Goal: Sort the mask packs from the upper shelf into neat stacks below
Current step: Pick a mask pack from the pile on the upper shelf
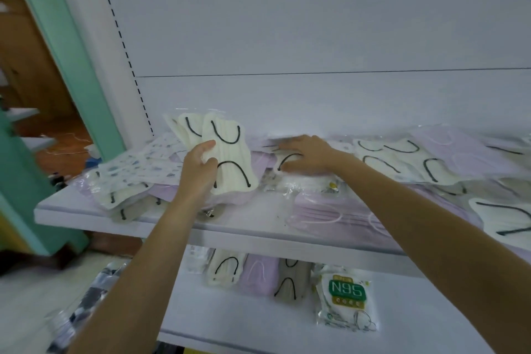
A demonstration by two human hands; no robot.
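Left hand: I've got it clamped on a fan of cream mask packs with black ear loops, held upright over the upper shelf.
Right hand: fingers spread flat, palm down on another cream pack in the pile; gripping nothing.
Upper shelf: loose jumble of cream, lilac and printed packs, overlapping.
Lower shelf: row of cream, lilac and grey stacks side by side.
Readable text: "N95" in white on green, on a white pack at the row's right end; smaller print too blurred.
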